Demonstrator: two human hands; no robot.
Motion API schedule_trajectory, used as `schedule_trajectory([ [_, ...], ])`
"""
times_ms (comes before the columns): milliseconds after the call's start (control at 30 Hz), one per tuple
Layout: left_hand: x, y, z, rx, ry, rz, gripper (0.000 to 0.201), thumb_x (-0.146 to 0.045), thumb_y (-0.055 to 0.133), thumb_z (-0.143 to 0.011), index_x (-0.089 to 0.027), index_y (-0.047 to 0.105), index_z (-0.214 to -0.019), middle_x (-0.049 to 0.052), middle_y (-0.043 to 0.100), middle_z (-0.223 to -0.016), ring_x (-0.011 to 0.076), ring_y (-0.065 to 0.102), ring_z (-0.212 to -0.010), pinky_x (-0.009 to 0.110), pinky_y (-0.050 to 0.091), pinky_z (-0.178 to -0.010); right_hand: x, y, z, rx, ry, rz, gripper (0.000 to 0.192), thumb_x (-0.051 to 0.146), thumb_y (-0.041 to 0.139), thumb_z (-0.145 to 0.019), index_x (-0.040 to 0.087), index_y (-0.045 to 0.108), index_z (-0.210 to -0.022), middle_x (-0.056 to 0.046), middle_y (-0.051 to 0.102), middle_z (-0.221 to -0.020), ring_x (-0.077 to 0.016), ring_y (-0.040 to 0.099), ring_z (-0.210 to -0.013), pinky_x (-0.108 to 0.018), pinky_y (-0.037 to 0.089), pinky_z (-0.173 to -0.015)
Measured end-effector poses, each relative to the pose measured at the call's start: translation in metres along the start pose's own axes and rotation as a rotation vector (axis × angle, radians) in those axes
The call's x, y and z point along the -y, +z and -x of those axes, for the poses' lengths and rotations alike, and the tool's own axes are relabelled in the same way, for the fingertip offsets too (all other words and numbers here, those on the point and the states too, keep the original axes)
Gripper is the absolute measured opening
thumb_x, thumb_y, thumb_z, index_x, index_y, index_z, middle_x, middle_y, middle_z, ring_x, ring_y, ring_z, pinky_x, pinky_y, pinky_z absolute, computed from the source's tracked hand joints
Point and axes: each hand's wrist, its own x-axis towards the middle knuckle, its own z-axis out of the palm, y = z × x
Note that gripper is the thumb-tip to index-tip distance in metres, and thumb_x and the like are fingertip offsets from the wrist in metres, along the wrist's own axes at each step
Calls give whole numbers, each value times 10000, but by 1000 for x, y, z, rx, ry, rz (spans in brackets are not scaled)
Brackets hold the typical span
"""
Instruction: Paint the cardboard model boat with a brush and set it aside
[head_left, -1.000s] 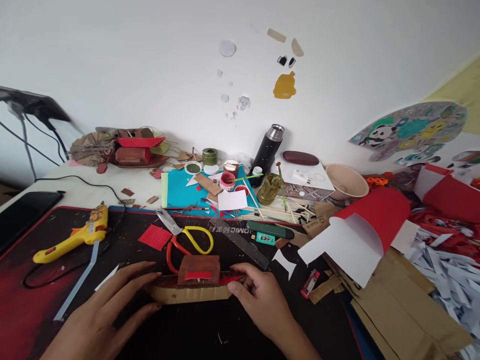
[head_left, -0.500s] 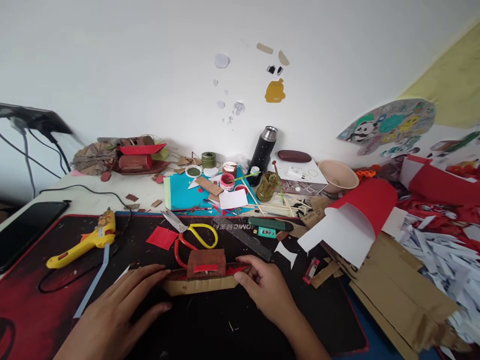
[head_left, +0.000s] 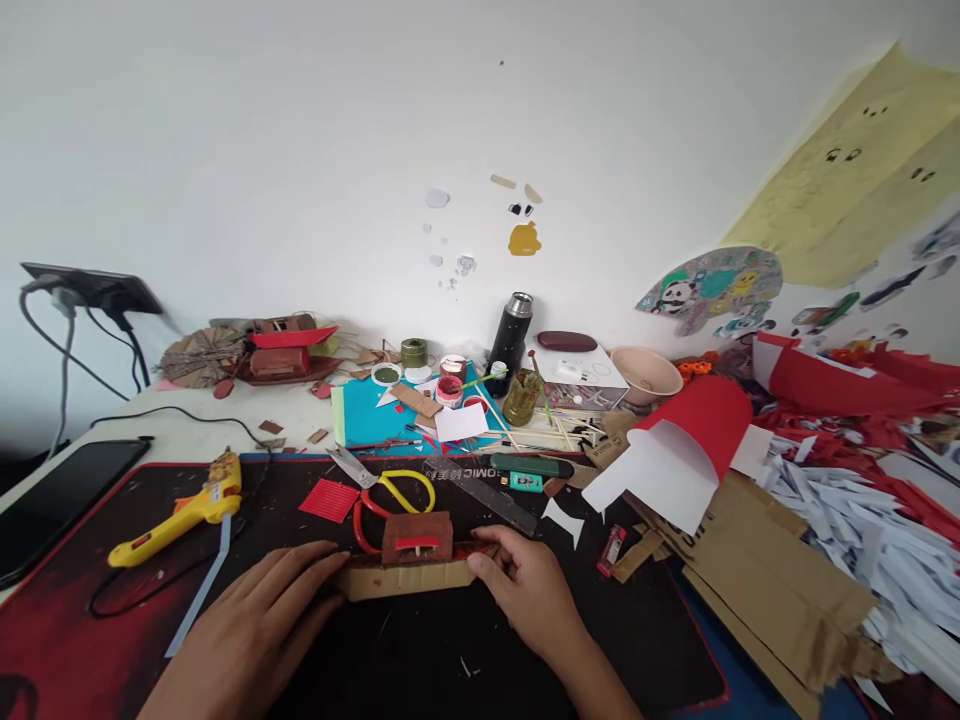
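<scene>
A small cardboard model boat with a brown cabin and a red strip on its side sits low in the middle, over the black mat. My left hand holds its left end, with fingers on the far side and the thumb at the near side. Its right tip is pinched between thumb and fingers of my right hand. Both tips of the boat are partly hidden by my hands. Just behind the cabin lie scissors with red and yellow handles. A red corrugated square is left of them.
A yellow glue gun and a phone lie left. Behind are finished boat models, paint pots, a black flask and a ruler. Right are a red paper roll, cardboard and paper strips.
The view has tilted up, showing more wall. My left thumb has closed in against the boat's left end. My right hand keeps its pinch.
</scene>
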Motion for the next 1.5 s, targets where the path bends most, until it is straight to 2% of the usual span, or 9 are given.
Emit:
schedule_trajectory([
  [333, -4, 1, 2, -6, 22, -18, 447, -583, 529, -1152, -293, 812, -1340, 43, 870, -1299, 246, 838, -1087, 344, 649, -974, -2, 2, 7, -75, -53, 5, 461, 497, 693, -1015, 183, 867, -1305, 12, 663, -694, -201, 623, -651, -304, 389, -641],
  [467, -6, -16, -4, -32, 26, -18, 440, -583, 507, -1164, -297, 810, -1306, 36, 874, -1270, 230, 848, -1054, 326, 657, -955, -6, 3, 6, -95, -65, -28, 479, 516, 675, -1021, 172, 869, -1292, 6, 657, -691, -207, 628, -644, -308, 405, -632],
  [600, -4, -38, -10, -56, 20, 8, 379, -585, 574, -1140, -325, 786, -1317, 2, 868, -1256, 194, 854, -1020, 269, 656, -919, -7, 3, 5, -82, -72, -44, 480, 535, 673, -1026, 177, 873, -1275, 6, 659, -677, -209, 632, -632, -308, 420, -624],
  [667, -6, -42, -10, -42, 28, 26, 365, -593, 601, -1127, -344, 781, -1325, -15, 867, -1259, 182, 851, -1020, 251, 652, -917, -7, 3, 6, -79, -74, -31, 479, 548, 673, -1031, 186, 872, -1273, 3, 673, -679, -210, 638, -630, -307, 426, -619],
  [767, -12, -35, -6, -9, 76, 39, 397, -610, 631, -1108, -359, 771, -1381, -11, 867, -1283, 205, 837, -1058, 288, 648, -964, -5, 1, 8, -89, -73, -16, 480, 556, 676, -1034, 198, 867, -1292, -1, 694, -692, -209, 645, -634, -303, 437, -614],
  [900, -20, -15, -5, 18, 122, -10, 467, -592, 593, -1130, -308, 732, -1474, 47, 855, -1324, 258, 810, -1110, 381, 619, -1031, -3, 0, 9, -85, -54, -49, 495, 543, 677, -1026, 184, 860, -1314, 1, 685, -696, -202, 636, -635, -297, 439, -619],
  [1067, -20, 2, -9, 33, 164, -38, 470, -584, 526, -1160, -270, 732, -1443, 49, 855, -1311, 266, 799, -1107, 402, 586, -1023, -2, 0, 11, -87, -32, -74, 484, 540, 675, -1036, 190, 860, -1314, 5, 675, -702, -197, 634, -640, -294, 428, -624],
  [1267, -10, 7, -14, 31, 158, 1, 386, -541, 518, -1168, -325, 782, -1348, 11, 874, -1234, 245, 800, -1046, 373, 580, -952, -2, 1, 12, -76, -33, -60, 408, 489, 704, -1040, 213, 869, -1291, -11, 730, -745, -203, 675, -672, -286, 448, -628],
  [1500, -4, 3, -17, 52, 165, 15, 353, -514, 583, -1146, -350, 781, -1389, -5, 884, -1222, 234, 801, -1052, 347, 578, -949, -5, 1, 11, -40, -1, -43, 392, 501, 697, -1024, 232, 889, -1235, -26, 761, -761, -214, 688, -676, -286, 473, -624],
])
